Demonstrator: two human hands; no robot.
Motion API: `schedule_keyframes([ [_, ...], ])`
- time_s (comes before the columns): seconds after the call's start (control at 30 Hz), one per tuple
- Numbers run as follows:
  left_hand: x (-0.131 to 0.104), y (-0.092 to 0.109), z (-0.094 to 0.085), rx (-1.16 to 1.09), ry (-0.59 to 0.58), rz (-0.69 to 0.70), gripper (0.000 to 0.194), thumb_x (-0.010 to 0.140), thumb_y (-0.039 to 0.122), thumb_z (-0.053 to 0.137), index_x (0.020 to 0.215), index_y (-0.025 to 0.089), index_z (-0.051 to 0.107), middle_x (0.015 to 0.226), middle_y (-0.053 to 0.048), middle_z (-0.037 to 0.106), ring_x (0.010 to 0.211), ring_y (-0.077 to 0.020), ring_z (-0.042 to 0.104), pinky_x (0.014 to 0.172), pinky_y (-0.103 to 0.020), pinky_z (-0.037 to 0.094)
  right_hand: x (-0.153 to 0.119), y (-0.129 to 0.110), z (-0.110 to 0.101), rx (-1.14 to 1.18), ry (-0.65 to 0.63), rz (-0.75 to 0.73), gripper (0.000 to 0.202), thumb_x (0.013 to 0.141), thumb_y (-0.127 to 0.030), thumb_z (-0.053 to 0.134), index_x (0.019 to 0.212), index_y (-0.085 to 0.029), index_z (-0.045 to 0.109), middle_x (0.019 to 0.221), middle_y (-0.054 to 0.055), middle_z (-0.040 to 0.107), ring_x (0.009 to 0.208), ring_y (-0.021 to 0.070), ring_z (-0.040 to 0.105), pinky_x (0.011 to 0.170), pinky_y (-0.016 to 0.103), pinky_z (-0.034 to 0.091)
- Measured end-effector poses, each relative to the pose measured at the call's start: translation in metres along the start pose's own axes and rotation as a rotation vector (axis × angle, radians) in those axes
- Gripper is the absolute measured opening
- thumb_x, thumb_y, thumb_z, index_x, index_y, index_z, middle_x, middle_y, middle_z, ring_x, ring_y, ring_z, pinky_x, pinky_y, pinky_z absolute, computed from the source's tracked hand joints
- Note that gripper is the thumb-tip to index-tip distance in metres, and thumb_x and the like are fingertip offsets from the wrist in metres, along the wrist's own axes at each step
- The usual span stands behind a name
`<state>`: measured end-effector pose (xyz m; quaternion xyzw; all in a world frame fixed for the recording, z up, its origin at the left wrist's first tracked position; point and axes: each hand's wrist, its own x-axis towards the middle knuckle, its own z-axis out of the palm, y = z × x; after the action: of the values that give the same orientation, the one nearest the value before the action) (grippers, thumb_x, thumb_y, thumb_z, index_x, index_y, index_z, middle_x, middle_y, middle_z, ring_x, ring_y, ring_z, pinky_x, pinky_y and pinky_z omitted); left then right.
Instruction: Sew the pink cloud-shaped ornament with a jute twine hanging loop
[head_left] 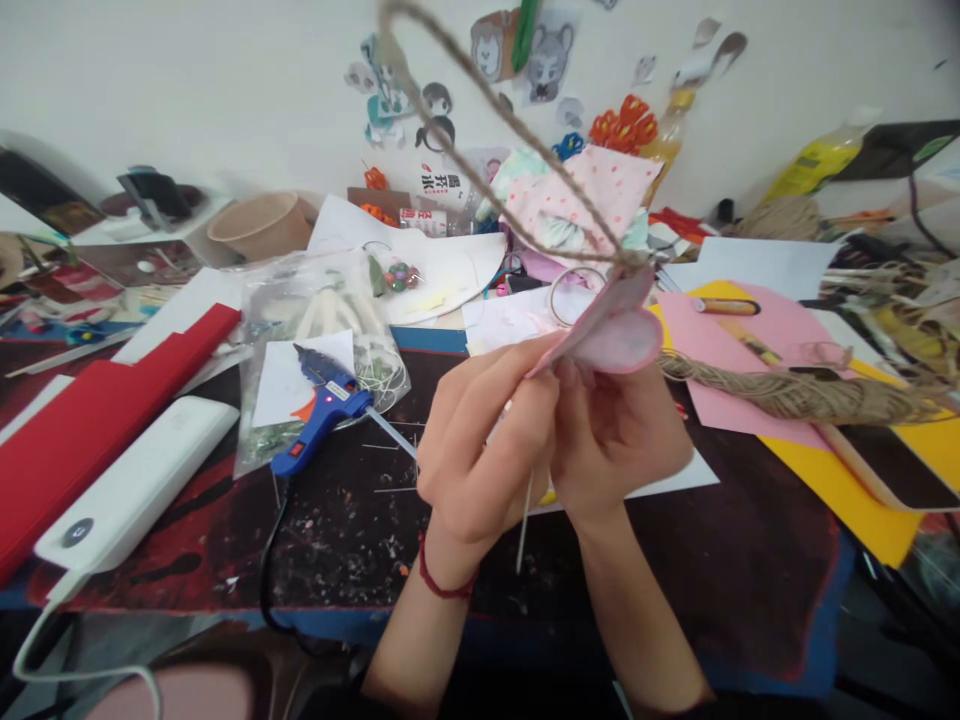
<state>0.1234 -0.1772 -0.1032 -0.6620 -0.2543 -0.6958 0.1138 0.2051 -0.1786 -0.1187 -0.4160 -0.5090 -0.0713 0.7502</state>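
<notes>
Both hands are raised together above the table, pinching a small pink and white heart-shaped fabric piece [611, 340]. My left hand [487, 440], with a red cord bracelet at the wrist, has its fingers closed on the piece's left edge. Close against it, my right hand [626, 435] grips the lower side, its fingertips partly hidden behind the fabric. From the top of the piece rises a loop of brown twine [480, 130]. A thin pale stick [524, 525] points down between the hands; which hand it belongs to, I cannot tell.
A blue hot glue gun [322, 415] lies on paper to the left, its cord running off the front edge. Left of it are a white power bank [139, 485] and a red folder [112, 420]. A twine bundle [810, 395] and a phone [892, 465] lie right.
</notes>
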Motion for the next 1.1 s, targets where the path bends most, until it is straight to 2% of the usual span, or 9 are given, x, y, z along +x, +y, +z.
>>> schedule_keyframes([
  [0.1,-0.0001,-0.0001,-0.0001,0.061,-0.003,0.023,0.016,0.089,0.010,0.066,0.101,0.021,0.068,0.106,-0.003,0.079,0.094,-0.0201,0.077,0.077,-0.034,0.067,-0.0012,0.0010,-0.0017,-0.001,-0.002,-0.050,0.020,0.089,-0.018,0.066,0.102,-0.032,0.070,0.076,-0.002,0.068,0.064,0.0187,0.061,0.058,0.037,0.051],
  [0.23,0.0002,-0.0002,0.0029,0.080,0.071,-0.004,0.013,0.087,0.011,0.068,0.094,0.021,0.070,0.099,-0.002,0.079,0.087,-0.0187,0.077,0.075,-0.032,0.066,-0.0013,0.0019,-0.0024,-0.035,-0.012,-0.140,0.022,0.088,-0.017,0.068,0.105,-0.030,0.070,0.076,-0.001,0.069,0.065,0.0198,0.063,0.058,0.038,0.053],
  [0.33,-0.0004,0.0005,0.0041,0.073,0.071,-0.050,0.012,0.090,0.014,0.066,0.096,0.023,0.069,0.097,-0.002,0.078,0.086,-0.0191,0.077,0.077,-0.034,0.067,-0.0011,0.0014,-0.0005,-0.056,-0.001,-0.089,0.018,0.091,-0.022,0.066,0.104,-0.033,0.070,0.079,0.000,0.070,0.066,0.0219,0.064,0.059,0.040,0.054],
  [0.43,-0.0021,0.0021,0.0022,0.058,0.017,-0.126,0.017,0.093,0.018,0.063,0.106,0.029,0.067,0.099,-0.002,0.078,0.091,-0.0200,0.077,0.082,-0.037,0.067,-0.0011,0.0000,0.0012,-0.058,0.002,-0.046,0.016,0.091,-0.025,0.065,0.103,-0.034,0.071,0.082,0.001,0.071,0.068,0.0220,0.064,0.060,0.041,0.055],
  [0.57,-0.0044,0.0023,-0.0003,-0.046,0.022,-0.098,0.026,0.092,0.011,0.063,0.115,0.021,0.065,0.106,-0.005,0.078,0.095,-0.0198,0.076,0.082,-0.036,0.066,-0.0001,-0.0021,0.0009,-0.001,0.004,0.021,0.015,0.089,-0.023,0.067,0.099,-0.034,0.073,0.072,-0.001,0.066,0.062,0.0199,0.059,0.054,0.038,0.051],
  [0.67,-0.0051,0.0006,0.0005,-0.119,0.032,-0.080,0.027,0.090,0.005,0.061,0.115,0.013,0.066,0.105,-0.009,0.077,0.098,-0.0207,0.075,0.084,-0.036,0.065,0.0009,-0.0029,0.0006,0.079,-0.012,0.098,0.015,0.088,-0.023,0.068,0.097,-0.034,0.074,0.069,-0.003,0.064,0.059,0.0181,0.057,0.052,0.036,0.051],
  [0.77,-0.0052,-0.0006,0.0026,-0.138,0.045,-0.062,0.029,0.086,0.002,0.065,0.114,0.011,0.067,0.107,-0.012,0.077,0.097,-0.0220,0.075,0.084,-0.037,0.064,0.0014,-0.0030,0.0008,0.129,-0.025,0.130,0.017,0.087,-0.022,0.069,0.098,-0.034,0.075,0.069,-0.003,0.064,0.058,0.0169,0.056,0.052,0.035,0.051],
  [0.93,-0.0048,0.0006,0.0028,-0.094,0.030,-0.083,0.030,0.088,0.007,0.065,0.115,0.021,0.067,0.106,-0.007,0.077,0.097,-0.0228,0.076,0.081,-0.039,0.065,0.0022,-0.0032,0.0012,0.156,-0.020,0.128,0.017,0.087,-0.021,0.070,0.098,-0.032,0.076,0.071,-0.005,0.065,0.059,0.0138,0.057,0.052,0.031,0.052],
  [1.1,-0.0050,0.0028,0.0012,-0.036,0.002,-0.116,0.031,0.093,0.013,0.061,0.118,0.031,0.064,0.105,-0.003,0.076,0.099,-0.0237,0.076,0.081,-0.044,0.066,0.0032,-0.0039,0.0009,0.154,-0.020,0.112,0.016,0.087,-0.022,0.070,0.096,-0.034,0.076,0.070,-0.004,0.065,0.057,0.0149,0.055,0.050,0.032,0.051],
])
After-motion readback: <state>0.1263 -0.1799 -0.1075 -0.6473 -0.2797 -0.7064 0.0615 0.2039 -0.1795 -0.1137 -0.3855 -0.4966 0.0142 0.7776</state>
